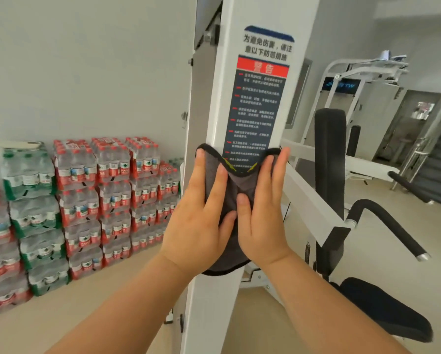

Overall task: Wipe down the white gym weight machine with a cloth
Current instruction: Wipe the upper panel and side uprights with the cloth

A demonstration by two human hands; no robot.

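Both palms flat on the post, left hand (201,205) and right hand (261,208) with straight fingers pressing a dark grey microfibre cloth (236,190) against the white metal machine upright (222,98), covering the foot of its dark warning label (260,103)
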